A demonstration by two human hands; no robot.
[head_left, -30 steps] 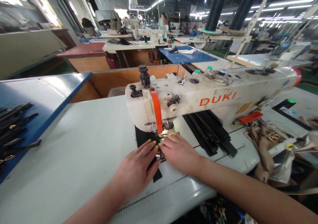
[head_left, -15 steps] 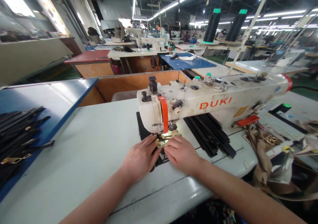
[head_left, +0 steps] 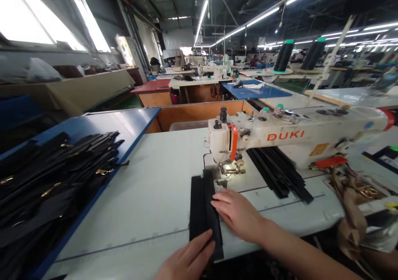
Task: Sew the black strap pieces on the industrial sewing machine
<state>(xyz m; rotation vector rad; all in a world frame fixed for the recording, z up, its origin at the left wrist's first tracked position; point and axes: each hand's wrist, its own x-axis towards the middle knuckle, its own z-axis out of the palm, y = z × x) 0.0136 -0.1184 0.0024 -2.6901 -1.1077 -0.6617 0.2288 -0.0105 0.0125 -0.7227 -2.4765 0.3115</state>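
Two long black fabric strips lie side by side, partly overlapping, left of the presser foot: the left strip (head_left: 197,205) and the right strip (head_left: 210,197). My right hand (head_left: 239,213) grips the right strip's right edge, its fingers pressed together. Closer to the table's front edge, my left hand (head_left: 189,258) is closed on the near part of the same strip; its lower part is cut off by the frame. The presser foot (head_left: 229,170) of the white sewing machine (head_left: 258,133) sits just beyond the strips' far right, apart from my hands.
Behind the foot, a bundle of black strips (head_left: 276,170) lies under the machine arm. A blue side table (head_left: 137,120) on the left carries a heap of black pieces (head_left: 71,176) with gold-coloured hardware. Tan webbing (head_left: 350,226) hangs at the right. Thread cones (head_left: 283,57) stand behind.
Both hands have moved from beside the presser foot towards the front edge. The black work is out from the foot and lies to its left. My view has turned left.
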